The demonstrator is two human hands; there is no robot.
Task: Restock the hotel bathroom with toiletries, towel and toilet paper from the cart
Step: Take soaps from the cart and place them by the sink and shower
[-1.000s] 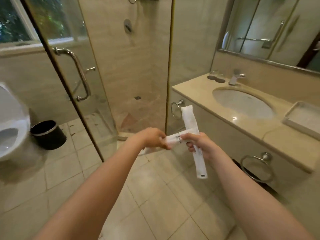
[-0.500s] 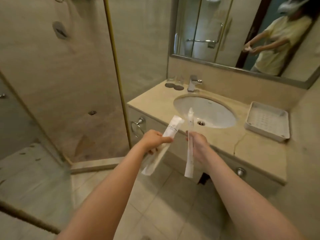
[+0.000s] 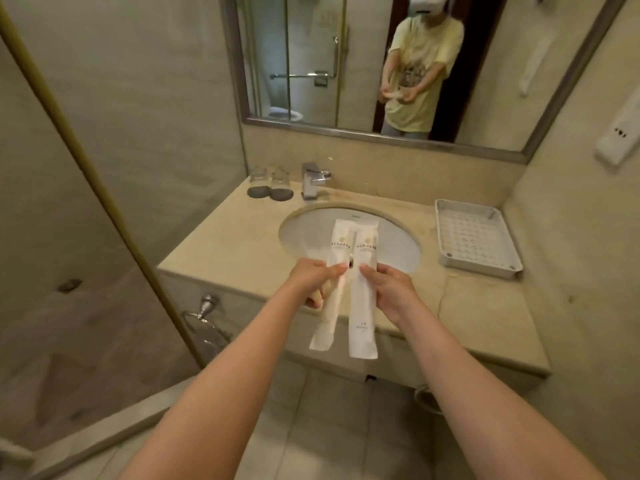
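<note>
Head-worn camera faces forward and down, close above the sink [image 3: 398, 247].

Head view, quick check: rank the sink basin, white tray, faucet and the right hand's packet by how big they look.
1. sink basin
2. white tray
3. packet in the right hand: long, narrow, and nearer the camera, so its place against the tray is unsure
4. faucet
</note>
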